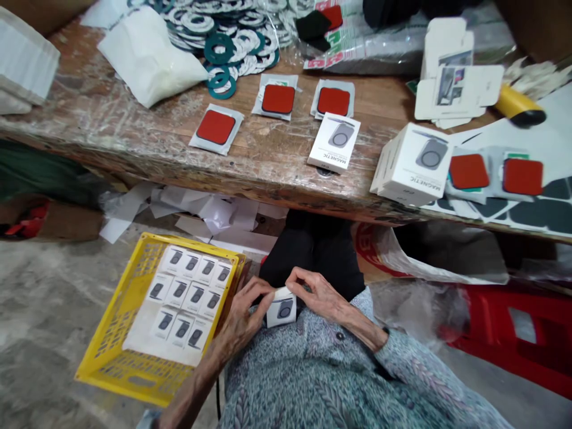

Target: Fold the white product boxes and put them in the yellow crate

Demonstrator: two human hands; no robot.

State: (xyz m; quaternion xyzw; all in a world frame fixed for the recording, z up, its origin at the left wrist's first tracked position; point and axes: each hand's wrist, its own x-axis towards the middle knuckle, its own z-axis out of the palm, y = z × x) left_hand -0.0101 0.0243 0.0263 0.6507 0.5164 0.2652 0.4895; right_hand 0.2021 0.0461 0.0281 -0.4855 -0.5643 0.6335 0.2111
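Over the lap, I view the left hand [243, 311] and right hand [319, 295] close together, pinching a printed carton [282, 311] at its upper corners; uneven thumb pressure could crease its end. Beyond, boxes [179, 292] line the yellow crate [112, 301]. Near the bench's [156, 137] front edge, a careless sleeve could topple the carton stack [413, 164].

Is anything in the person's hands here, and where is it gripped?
Yes, a small white box, held at its far end above the lap: left hand at the left corner, right hand fingertips at the right corner.
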